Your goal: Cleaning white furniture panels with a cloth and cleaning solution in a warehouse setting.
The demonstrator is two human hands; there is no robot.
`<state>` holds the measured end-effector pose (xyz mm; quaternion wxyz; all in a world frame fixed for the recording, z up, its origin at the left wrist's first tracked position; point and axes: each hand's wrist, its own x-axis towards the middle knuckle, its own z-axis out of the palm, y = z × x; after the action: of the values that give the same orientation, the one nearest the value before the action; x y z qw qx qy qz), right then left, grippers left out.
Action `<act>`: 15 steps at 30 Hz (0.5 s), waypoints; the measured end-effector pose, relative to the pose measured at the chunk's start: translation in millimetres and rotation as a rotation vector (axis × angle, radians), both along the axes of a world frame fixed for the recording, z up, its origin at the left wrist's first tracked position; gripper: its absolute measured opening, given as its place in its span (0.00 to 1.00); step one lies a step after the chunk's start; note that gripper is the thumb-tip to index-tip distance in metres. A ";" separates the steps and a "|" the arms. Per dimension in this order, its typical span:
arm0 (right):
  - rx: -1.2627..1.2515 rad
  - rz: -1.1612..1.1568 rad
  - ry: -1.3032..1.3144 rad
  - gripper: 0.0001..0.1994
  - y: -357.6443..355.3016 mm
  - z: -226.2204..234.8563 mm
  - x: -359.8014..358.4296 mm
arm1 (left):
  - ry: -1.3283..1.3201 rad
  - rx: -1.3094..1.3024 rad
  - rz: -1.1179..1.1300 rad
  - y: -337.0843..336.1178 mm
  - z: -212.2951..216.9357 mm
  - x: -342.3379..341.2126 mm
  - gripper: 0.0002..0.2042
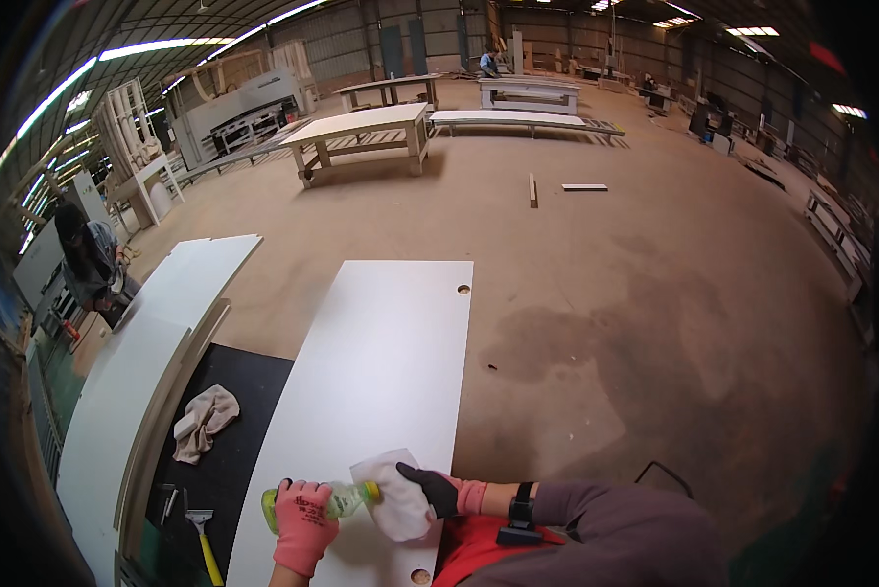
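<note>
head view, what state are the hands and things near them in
left grip, shut around bottle
right grip, closed on white cloth
bottle, tipped, neck toward white cloth
white cloth, held, uneven
white panel, lying flat
beige cloth, crumpled

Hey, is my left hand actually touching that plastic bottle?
Touching. The head view shows the pink-gloved left hand wrapped around the bottle, whose ends stick out on both sides.

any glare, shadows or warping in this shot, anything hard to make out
Head view: fisheye bows the left board near the dark rim; head view: roof lights glare white, middle board has a soft sheen; head view: shadow lies under the near table; head view: bottle reads clearly, far background is small and dim.
</note>
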<state>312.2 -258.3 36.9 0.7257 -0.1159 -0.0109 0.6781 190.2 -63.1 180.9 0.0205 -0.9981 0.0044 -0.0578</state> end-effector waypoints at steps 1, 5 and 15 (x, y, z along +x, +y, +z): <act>0.015 -0.026 0.001 0.30 0.0 4.2 1.4 | 0.001 -0.002 -0.001 2.6 -0.7 -0.4 0.13; 0.095 -0.022 -0.001 0.30 -4.3 31.7 17.8 | -0.257 -0.150 0.033 10.8 -2.8 -5.5 0.21; -0.307 0.007 -2.491 0.30 -31.7 56.7 -14.5 | -0.478 -0.730 0.605 122.7 -33.1 -35.7 0.25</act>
<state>297.7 -290.1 93.6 0.1998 -0.7601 -0.6095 0.1045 154.5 59.6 147.8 -0.3120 -0.8559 -0.3091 -0.2732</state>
